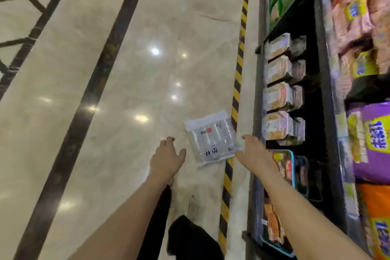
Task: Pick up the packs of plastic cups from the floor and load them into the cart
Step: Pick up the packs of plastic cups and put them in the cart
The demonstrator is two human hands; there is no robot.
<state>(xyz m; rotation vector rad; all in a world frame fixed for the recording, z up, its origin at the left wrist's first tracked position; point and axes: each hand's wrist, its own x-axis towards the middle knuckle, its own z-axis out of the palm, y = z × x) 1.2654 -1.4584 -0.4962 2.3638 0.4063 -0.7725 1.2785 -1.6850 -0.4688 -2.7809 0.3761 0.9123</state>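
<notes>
Clear plastic pack of cups (211,140) flat on glossy beige floor (130,69), lower centre. Left hand (166,159) and right hand (254,153) flank it, fingers apart, gripping nothing.

Both forearms are seen extended forward and downward from the lower edge of the view, bare to the elbow, roughly parallel and apart. The left hand (166,158) is held palm-down with the back of the hand toward the camera; its fingers are loosely spread and slightly bent, the thumb splayed out to the right. Nothing is held by it. The right hand (254,152) is likewise turned palm-down, fingers extended forward and close together, the thumb angled inward to the left. Whether its fingertips touch anything cannot be determined. Both wrists are kept straight.
</notes>
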